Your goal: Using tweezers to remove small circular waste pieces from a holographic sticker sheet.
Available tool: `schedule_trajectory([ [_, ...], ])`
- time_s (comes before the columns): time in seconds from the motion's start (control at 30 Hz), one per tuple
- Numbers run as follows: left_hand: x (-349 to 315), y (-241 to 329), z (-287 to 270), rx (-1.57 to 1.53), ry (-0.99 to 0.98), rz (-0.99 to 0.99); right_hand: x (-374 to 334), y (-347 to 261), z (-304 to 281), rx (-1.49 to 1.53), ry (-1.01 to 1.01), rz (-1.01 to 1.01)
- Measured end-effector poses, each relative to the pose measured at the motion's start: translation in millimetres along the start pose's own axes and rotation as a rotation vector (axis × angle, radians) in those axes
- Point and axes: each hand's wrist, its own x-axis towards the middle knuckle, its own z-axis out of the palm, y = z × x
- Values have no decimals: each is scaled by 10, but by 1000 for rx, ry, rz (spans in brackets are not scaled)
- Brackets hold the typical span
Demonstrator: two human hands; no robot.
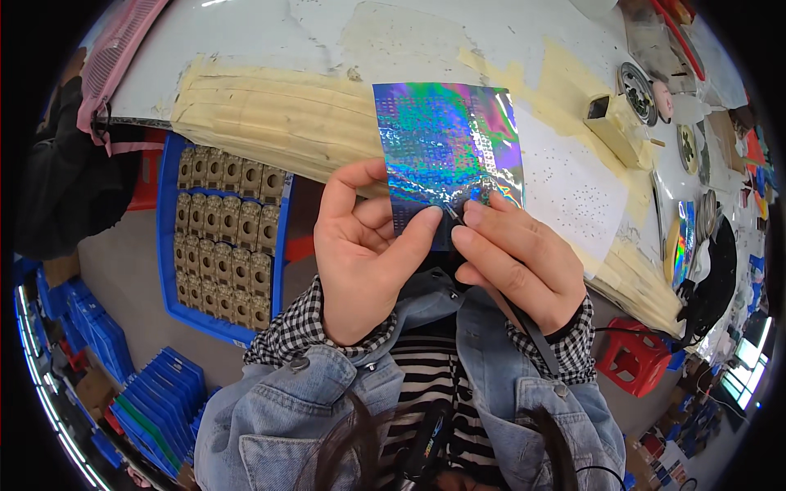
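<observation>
Holding holographic sheet [446, 147] above table edge [270, 123]: left hand [364, 245] pinching lower edge, right hand [516, 258] clamping thin tool [524, 319], probably tweezers. Looking light, floppy, creasing easily; gripping by edge.

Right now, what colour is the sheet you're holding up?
Iridescent holographic sheet: shimmering blue, green and purple with a fine dotted grid. Head view.
</observation>
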Motion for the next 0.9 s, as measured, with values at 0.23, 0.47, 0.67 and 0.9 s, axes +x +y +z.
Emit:
schedule_trajectory([
  [0.23, -2, 6, 8, -17, -3, -3, 4, -15, -21, -4, -10, 9],
  [0.47, 0, -4, -3, -8, -10, 7, 18, -22, -35, -1, -29, 16],
  [0.67, -3, 11, 3, -12, -15, 4, 23, -28, -46, 52, -19, 64],
  [0.9, -3, 14, 6, -33, -20, 1, 8, -51, -96, 113, -86, 135],
])
